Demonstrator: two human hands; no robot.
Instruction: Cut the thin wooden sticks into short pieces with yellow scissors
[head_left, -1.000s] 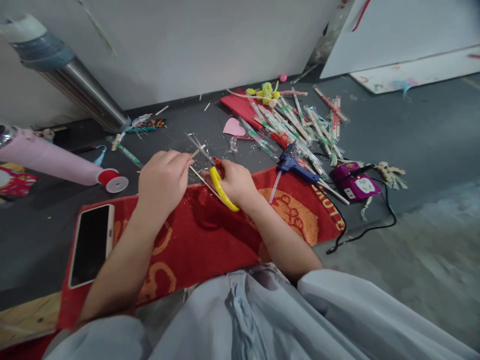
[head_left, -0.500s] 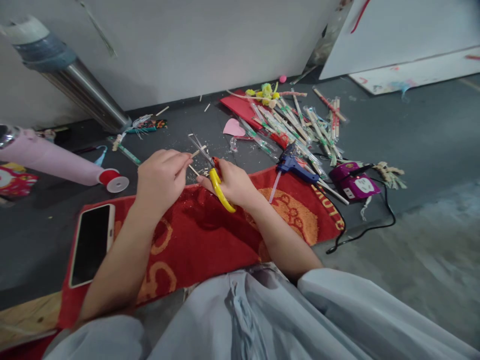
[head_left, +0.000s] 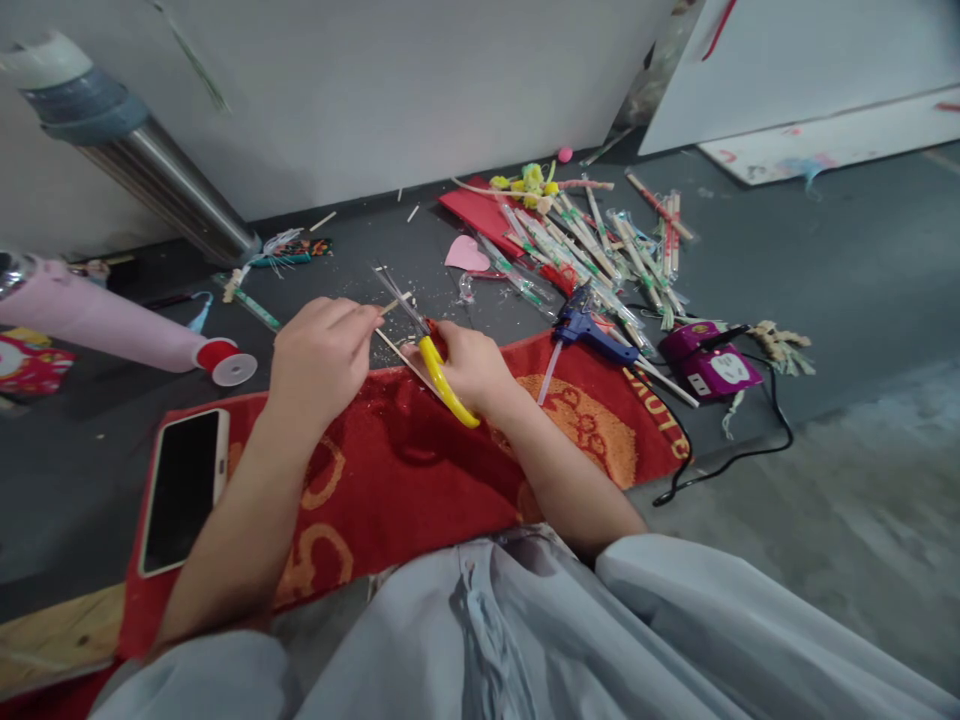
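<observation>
Pinching stick (head_left: 390, 306) across open scissors (head_left: 436, 375) with left hand (head_left: 315, 355); with right hand (head_left: 478, 372), gripping them, having just shifted handle (head_left: 454, 404) outward, perhaps between cuts.

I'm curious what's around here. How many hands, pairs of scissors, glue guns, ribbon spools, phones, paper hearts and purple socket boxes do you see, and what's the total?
Hands (left hand, right hand): 2
Scissors: 1
Glue gun: 1
Ribbon spool: 1
Phone: 1
Pink paper heart: 1
Purple socket box: 1
Total: 8
</observation>
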